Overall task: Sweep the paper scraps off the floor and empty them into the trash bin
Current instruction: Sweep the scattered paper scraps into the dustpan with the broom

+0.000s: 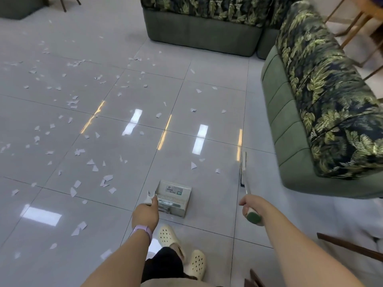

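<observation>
Now, sweeping is about to start.
Left hand (145, 216) grips the dustpan (174, 200) handle, pan resting on the floor; right hand (251, 208) curls round the broom (243, 170), its head near the sofa (300, 141). Paper scraps (91, 162) lie scattered leftward; no bin visible.

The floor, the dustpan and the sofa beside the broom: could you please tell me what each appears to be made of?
The floor looks like glossy glazed tile: dark grout lines and mirror-like reflections of ceiling lights. The dustpan seems pale moulded plastic, matte, with a slotted comb edge and a printed label. The sofa appears upholstered: green ribbed fabric, possibly velvet, with leaf-print cushions.
</observation>
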The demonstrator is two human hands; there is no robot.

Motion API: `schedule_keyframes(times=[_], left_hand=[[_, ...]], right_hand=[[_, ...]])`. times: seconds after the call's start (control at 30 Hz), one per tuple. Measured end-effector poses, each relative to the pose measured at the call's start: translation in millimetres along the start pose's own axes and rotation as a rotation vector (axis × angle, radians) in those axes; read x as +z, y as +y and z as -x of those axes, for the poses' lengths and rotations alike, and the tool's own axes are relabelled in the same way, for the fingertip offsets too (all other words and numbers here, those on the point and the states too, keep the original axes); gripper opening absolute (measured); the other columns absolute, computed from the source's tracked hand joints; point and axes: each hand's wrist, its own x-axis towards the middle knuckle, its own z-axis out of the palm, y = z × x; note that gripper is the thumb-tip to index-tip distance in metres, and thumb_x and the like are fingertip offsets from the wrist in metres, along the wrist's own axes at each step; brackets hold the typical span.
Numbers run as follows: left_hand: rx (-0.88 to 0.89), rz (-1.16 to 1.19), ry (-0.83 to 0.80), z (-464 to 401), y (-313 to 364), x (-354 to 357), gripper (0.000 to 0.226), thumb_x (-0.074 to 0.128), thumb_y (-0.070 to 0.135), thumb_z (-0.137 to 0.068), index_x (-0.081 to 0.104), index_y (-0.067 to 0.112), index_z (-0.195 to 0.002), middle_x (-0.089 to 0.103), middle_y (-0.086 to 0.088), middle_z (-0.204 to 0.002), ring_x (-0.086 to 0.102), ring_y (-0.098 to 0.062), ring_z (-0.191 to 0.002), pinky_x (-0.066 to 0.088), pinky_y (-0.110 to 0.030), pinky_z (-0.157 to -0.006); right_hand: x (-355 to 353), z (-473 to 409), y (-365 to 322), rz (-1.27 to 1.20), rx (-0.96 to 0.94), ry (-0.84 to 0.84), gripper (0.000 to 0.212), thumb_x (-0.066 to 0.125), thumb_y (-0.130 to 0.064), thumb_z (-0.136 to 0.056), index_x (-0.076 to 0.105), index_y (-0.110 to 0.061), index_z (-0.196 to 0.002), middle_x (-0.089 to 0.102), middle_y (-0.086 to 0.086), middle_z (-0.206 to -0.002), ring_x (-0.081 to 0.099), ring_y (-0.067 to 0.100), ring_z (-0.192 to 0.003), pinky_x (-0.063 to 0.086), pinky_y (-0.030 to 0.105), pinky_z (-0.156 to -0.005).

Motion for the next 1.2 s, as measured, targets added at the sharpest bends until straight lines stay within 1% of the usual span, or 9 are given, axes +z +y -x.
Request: schedule_keyframes(times=[0.17,0.3,0.43,0.6,0.73,0.83,1.0,1.13,1.2], left_hand=[[-0.001,-0.051,-0.036,-32.2,13.6,2.2,0.065,0.045,0.049,-0.103,0.043,0.011,-0.050,0.049,-0.006,-0.051,0.045,-0.025,-0.050,0.032,-0.029,-0.051],[-0.010,-0.066,-0.055,-74.0,33.1,-12.1,0.065,0.042,0.049,-0.103,0.048,0.009,-0.052,0.053,-0.008,-0.054,0.048,-0.026,-0.053,0.033,-0.029,-0.051],[-0.033,-0.032,-0.078,-107.2,37.7,-32.3,0.064,0.046,0.047,-0.103,0.046,0.010,-0.051,0.050,-0.006,-0.051,0.047,-0.025,-0.052,0.033,-0.030,-0.051],[-0.129,0.019,-0.097,-123.8,28.0,-54.1,0.064,0.050,0.053,-0.099,0.042,0.013,-0.050,0.047,-0.003,-0.050,0.045,-0.023,-0.051,0.036,-0.028,-0.053],[-0.155,0.052,-0.068,-134.5,15.7,-79.3,0.063,0.051,0.058,-0.097,0.043,0.014,-0.052,0.049,-0.001,-0.053,0.046,-0.022,-0.051,0.037,-0.028,-0.053],[-0.175,0.082,-0.042,-141.6,1.9,-102.9,0.063,0.051,0.056,-0.097,0.037,0.016,-0.051,0.041,0.002,-0.049,0.039,-0.020,-0.049,0.032,-0.028,-0.052],[-0.181,0.206,0.004,-137.0,22.3,-107.5,0.059,0.054,0.053,-0.096,0.039,0.018,-0.050,0.044,0.005,-0.046,0.044,-0.020,-0.049,0.034,-0.026,-0.052],[-0.021,-0.073,-0.048,-142.8,52.3,-94.8,0.059,0.043,0.065,-0.094,0.061,0.015,-0.069,0.065,0.002,-0.070,0.061,-0.016,-0.062,0.050,-0.026,-0.059],[0.062,-0.209,-0.069,-146.7,67.7,-90.4,0.058,0.041,0.065,-0.095,0.062,0.017,-0.072,0.064,0.000,-0.069,0.059,-0.017,-0.060,0.045,-0.026,-0.055]], right_hand=[[18.7,-21.7,-35.6,0.333,0.008,0.033,0.012,0.052,-0.006,-0.091,0.050,-0.011,-0.080,0.045,0.003,-0.056,0.042,0.013,-0.029,0.037,0.024,-0.043],[105.6,-26.6,-76.8,0.665,-0.101,-0.108,0.027,0.053,-0.008,-0.091,0.043,-0.019,-0.069,0.043,0.000,-0.075,0.045,0.012,-0.061,0.048,0.029,-0.073],[201.4,-4.8,-126.1,0.888,-0.163,-0.286,0.021,0.051,0.000,-0.090,0.052,-0.008,-0.070,0.049,0.006,-0.071,0.052,0.024,-0.075,0.038,0.025,-0.059],[259.2,1.9,-186.0,0.623,0.040,-0.456,0.019,0.048,0.000,-0.091,0.046,-0.008,-0.074,0.045,0.003,-0.063,0.045,0.009,-0.037,0.040,0.019,-0.043],[283.8,2.5,-219.4,0.278,0.295,-0.628,0.023,0.047,-0.001,-0.095,0.043,-0.011,-0.075,0.037,-0.003,-0.055,0.035,0.005,-0.032,0.033,0.015,-0.031],[301.4,13.7,-225.4,0.268,0.347,-0.716,0.025,0.047,-0.004,-0.097,0.043,-0.012,-0.074,0.035,-0.005,-0.050,0.034,0.005,-0.032,0.032,0.016,-0.030],[295.4,39.4,-237.5,0.280,0.283,-0.629,0.039,0.046,-0.005,-0.099,0.050,-0.006,-0.059,0.033,-0.005,-0.044,0.032,0.006,-0.029,0.030,0.015,-0.029],[248.3,42.3,-253.6,0.036,0.236,-0.481,0.021,0.057,0.002,-0.089,0.049,-0.007,-0.072,0.039,-0.002,-0.054,0.036,0.007,-0.032,0.037,0.016,-0.031],[216.8,40.2,-260.7,-0.107,0.195,-0.407,0.013,0.058,0.003,-0.086,0.049,-0.006,-0.082,0.040,-0.001,-0.055,0.037,0.007,-0.033,0.038,0.017,-0.032]])
